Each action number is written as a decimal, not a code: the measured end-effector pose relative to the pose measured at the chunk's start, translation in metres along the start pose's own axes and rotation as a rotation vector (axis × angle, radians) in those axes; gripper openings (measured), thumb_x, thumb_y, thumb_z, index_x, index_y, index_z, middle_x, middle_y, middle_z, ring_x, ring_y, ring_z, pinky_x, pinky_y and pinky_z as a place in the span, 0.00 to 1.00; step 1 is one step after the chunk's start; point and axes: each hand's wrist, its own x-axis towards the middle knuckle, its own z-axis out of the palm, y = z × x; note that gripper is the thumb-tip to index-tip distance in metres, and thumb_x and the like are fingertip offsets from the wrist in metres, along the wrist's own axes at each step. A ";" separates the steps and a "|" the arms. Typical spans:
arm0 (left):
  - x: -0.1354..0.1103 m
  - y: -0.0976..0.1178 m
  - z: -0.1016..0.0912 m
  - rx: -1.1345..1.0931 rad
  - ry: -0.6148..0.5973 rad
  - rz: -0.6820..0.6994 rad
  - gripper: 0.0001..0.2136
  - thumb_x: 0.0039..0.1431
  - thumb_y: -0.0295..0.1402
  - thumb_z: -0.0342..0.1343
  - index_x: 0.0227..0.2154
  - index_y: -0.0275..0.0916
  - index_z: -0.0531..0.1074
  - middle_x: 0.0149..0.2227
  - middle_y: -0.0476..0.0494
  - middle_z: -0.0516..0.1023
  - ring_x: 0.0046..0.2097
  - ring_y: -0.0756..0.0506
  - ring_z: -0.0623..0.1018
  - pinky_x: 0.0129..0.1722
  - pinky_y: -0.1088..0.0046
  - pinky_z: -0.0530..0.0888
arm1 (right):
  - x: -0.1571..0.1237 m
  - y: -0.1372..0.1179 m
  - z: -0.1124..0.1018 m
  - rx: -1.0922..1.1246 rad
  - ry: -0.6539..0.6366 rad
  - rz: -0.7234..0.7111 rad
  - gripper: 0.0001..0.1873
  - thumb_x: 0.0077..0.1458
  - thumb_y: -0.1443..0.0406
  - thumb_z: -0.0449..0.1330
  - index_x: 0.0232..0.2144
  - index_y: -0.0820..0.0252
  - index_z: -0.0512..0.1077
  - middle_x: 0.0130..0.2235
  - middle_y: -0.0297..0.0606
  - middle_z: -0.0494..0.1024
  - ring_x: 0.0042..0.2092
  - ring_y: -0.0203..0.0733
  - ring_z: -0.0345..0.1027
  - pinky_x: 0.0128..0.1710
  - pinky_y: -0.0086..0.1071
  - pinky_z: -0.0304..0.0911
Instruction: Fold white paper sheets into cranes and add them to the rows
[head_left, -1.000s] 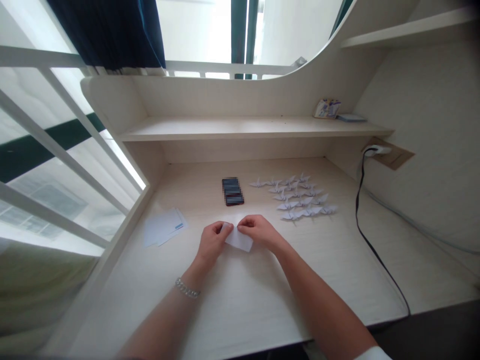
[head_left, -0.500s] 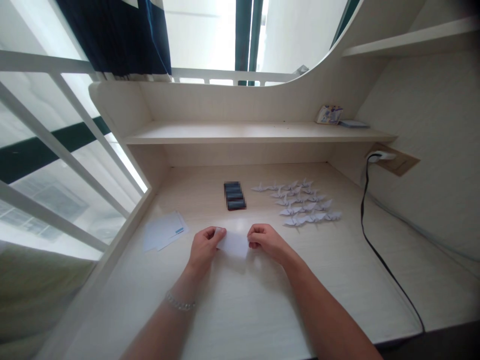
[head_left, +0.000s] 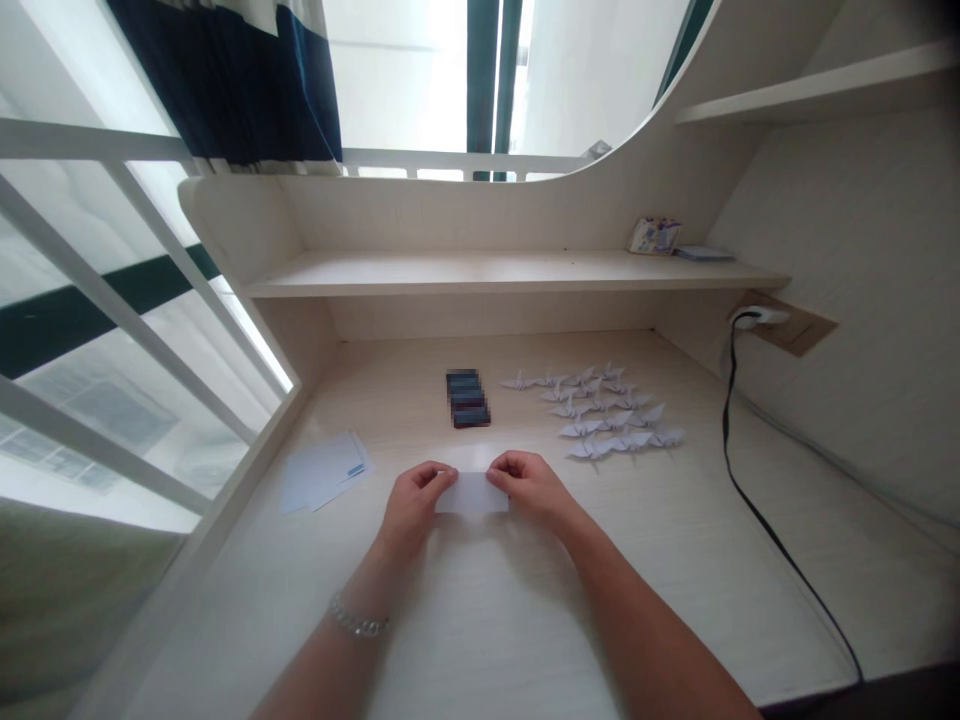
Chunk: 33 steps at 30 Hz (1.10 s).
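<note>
A small white sheet of paper [head_left: 471,494], folded into a flat rectangle, lies low over the pale wooden desk [head_left: 480,620]. My left hand [head_left: 411,502] pinches its left end, fingers curled. The right end is pinched by my right hand [head_left: 529,485], fingers also curled. A chain bracelet [head_left: 357,621] circles my left wrist.
Several folded white paper cranes [head_left: 604,412] sit in rows behind my right hand. A dark phone [head_left: 466,398] lies behind the paper. Loose white sheets [head_left: 324,471] rest at the left edge. A black cable [head_left: 757,500] runs from a wall socket [head_left: 765,317]. A shelf [head_left: 510,272] spans the back.
The paper went from tilted and held close together to level and stretched between both hands. My hands shifted slightly toward me.
</note>
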 end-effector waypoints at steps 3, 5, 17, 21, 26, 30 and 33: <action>0.000 0.002 -0.006 0.224 -0.106 0.068 0.10 0.46 0.37 0.58 0.26 0.34 0.74 0.26 0.45 0.74 0.29 0.50 0.71 0.27 0.77 0.66 | -0.003 -0.002 -0.002 -0.090 -0.083 0.015 0.08 0.48 0.62 0.57 0.26 0.63 0.72 0.26 0.34 0.72 0.28 0.35 0.62 0.27 0.27 0.55; -0.001 0.003 -0.008 0.360 -0.199 0.098 0.09 0.48 0.36 0.57 0.27 0.34 0.75 0.27 0.44 0.76 0.30 0.49 0.71 0.29 0.76 0.66 | -0.004 -0.002 -0.001 -0.123 -0.130 0.018 0.08 0.47 0.62 0.58 0.26 0.62 0.72 0.25 0.33 0.71 0.27 0.34 0.60 0.26 0.27 0.54; 0.002 0.019 -0.029 0.289 -0.225 0.012 0.06 0.47 0.31 0.56 0.24 0.33 0.71 0.23 0.45 0.73 0.25 0.51 0.69 0.27 0.76 0.66 | 0.001 0.003 -0.030 0.124 -0.012 0.083 0.10 0.44 0.61 0.60 0.23 0.64 0.70 0.22 0.31 0.67 0.24 0.32 0.57 0.24 0.26 0.51; 0.000 0.014 -0.016 0.143 -0.163 0.007 0.13 0.49 0.39 0.56 0.33 0.34 0.72 0.30 0.42 0.75 0.32 0.48 0.72 0.31 0.74 0.70 | 0.004 0.006 -0.019 0.155 0.067 0.096 0.10 0.45 0.60 0.59 0.24 0.63 0.70 0.23 0.31 0.67 0.24 0.32 0.57 0.22 0.26 0.51; -0.001 0.003 -0.001 0.195 -0.074 0.078 0.12 0.48 0.41 0.58 0.28 0.34 0.71 0.26 0.47 0.72 0.29 0.50 0.70 0.27 0.77 0.67 | 0.002 0.004 -0.008 0.007 -0.042 0.027 0.08 0.47 0.63 0.57 0.26 0.64 0.72 0.26 0.35 0.72 0.28 0.35 0.62 0.28 0.27 0.56; -0.002 0.001 -0.002 0.260 -0.143 0.138 0.11 0.48 0.39 0.58 0.26 0.34 0.72 0.24 0.47 0.72 0.28 0.51 0.69 0.26 0.78 0.65 | -0.002 -0.001 -0.002 -0.063 -0.142 -0.013 0.07 0.47 0.65 0.56 0.28 0.63 0.73 0.28 0.35 0.74 0.30 0.36 0.64 0.28 0.27 0.57; -0.001 0.002 -0.006 0.231 -0.118 0.125 0.11 0.48 0.39 0.58 0.25 0.34 0.72 0.23 0.48 0.71 0.26 0.51 0.68 0.25 0.78 0.64 | -0.003 0.000 0.001 -0.042 -0.151 0.023 0.05 0.44 0.67 0.56 0.25 0.62 0.72 0.25 0.34 0.72 0.28 0.35 0.63 0.26 0.26 0.56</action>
